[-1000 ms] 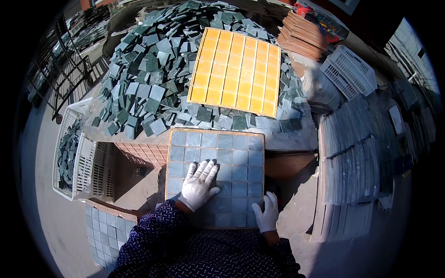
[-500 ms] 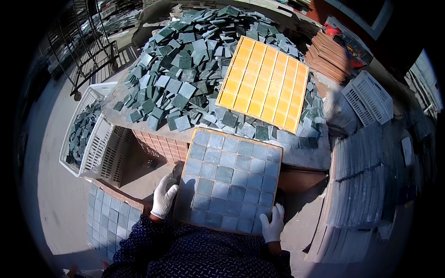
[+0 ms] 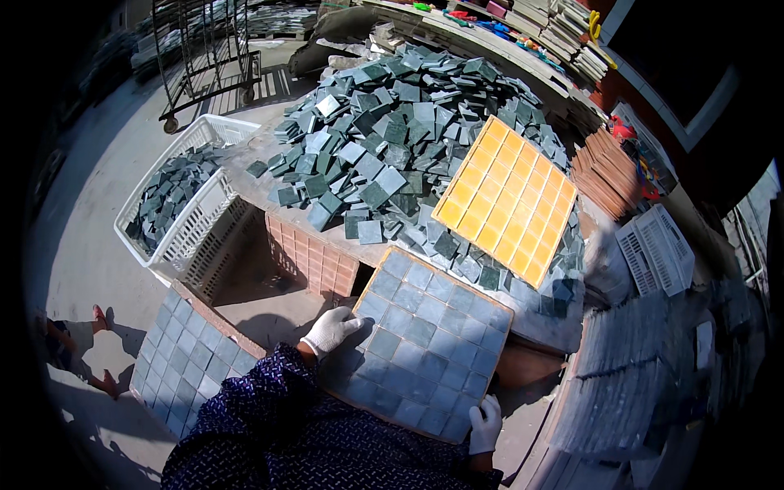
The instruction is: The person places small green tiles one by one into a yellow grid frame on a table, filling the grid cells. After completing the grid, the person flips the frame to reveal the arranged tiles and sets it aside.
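Observation:
A square tray filled with grey-green stone tiles [image 3: 425, 335] lies in front of my body, turned a little clockwise. White gloves cover both hands. My left hand [image 3: 331, 330] is closed at the tray's left edge, its fingertips against the rim and outer tiles. At the lower right corner, my right hand [image 3: 485, 425] grips the edge, with some fingers hidden. Just beyond lies a yellow grid tray [image 3: 508, 200], its square pockets holding no tiles. It rests tilted on a large heap of loose green-grey tiles [image 3: 400, 122].
White plastic crate [image 3: 184, 220] with loose tiles, left. Another tile-filled panel [image 3: 184, 359] leans by my left arm; a reddish grid panel [image 3: 310, 255] stands under the table. Stacked sheets [image 3: 616, 384] and a white crate [image 3: 656, 249] flank the right. Another person's feet [image 3: 104, 384] show far left.
The view has swung, so the scene appears turned clockwise and the heap lower. My left hand has moved from beside the tray's left edge up onto it. My right hand stays at the right edge.

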Available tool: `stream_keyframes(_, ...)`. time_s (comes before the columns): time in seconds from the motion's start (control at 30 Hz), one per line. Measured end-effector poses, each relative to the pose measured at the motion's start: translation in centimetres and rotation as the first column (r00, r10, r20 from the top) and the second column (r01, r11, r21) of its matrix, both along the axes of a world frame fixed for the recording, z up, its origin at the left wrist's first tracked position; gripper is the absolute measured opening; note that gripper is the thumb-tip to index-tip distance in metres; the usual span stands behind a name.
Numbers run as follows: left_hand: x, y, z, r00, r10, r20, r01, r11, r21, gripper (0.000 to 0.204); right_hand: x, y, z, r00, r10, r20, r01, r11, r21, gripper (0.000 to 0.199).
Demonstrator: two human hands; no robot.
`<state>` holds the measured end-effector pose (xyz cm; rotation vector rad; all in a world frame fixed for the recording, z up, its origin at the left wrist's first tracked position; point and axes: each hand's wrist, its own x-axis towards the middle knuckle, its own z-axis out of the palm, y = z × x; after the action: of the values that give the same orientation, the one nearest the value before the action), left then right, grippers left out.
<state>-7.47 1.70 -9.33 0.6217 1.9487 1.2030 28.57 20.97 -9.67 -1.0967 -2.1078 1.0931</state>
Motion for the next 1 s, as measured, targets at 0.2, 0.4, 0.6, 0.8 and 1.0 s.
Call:
stream_keyframes(0.2, 1.3, 0.2, 1.1, 0.84, 0.112, 0.531, -0.279, 0.928, 0.246, 0.036, -0.1, -0.4, 0.4, 1.0, -0.02, -0.001, 0.02, 1.0, -0.005, 0.029)
stream_keyframes(0.4, 1.4, 0.8, 1.2, 0.831, 0.192, 0.522, -0.327, 0.928, 0.18, 0.038, -1.5, -2.4, 4.0, 0.991, -0.098, -0.096, 0.074, 0.972, -0.222, 0.034)
stream_keyframes(0.6, 3.4, -1.2, 1.8, 0.812, 0.226, 0.539, -0.426, 0.86, 0.282, 0.03, -1.5, -3.7, 5.6, 0.948, -0.191, -0.256, 0.108, 0.945, -0.308, 0.039)
stream_keyframes(0.8, 1.9, -8.5, 3.4, 0.685, 0.421, 0.595, -0.656, 0.711, 0.252, 0.015, -9.4, -2.5, 9.5, 0.928, 0.27, -0.257, -0.311, 0.941, -0.132, 0.046)
stream_keyframes(1.0, 4.0, -24.3, 3.1, 0.442, 0.752, 0.489, -0.896, 0.343, 0.282, 0.018, -21.6, -7.4, 9.2, 0.574, 0.673, -0.467, -0.808, 0.371, -0.459, 0.066)
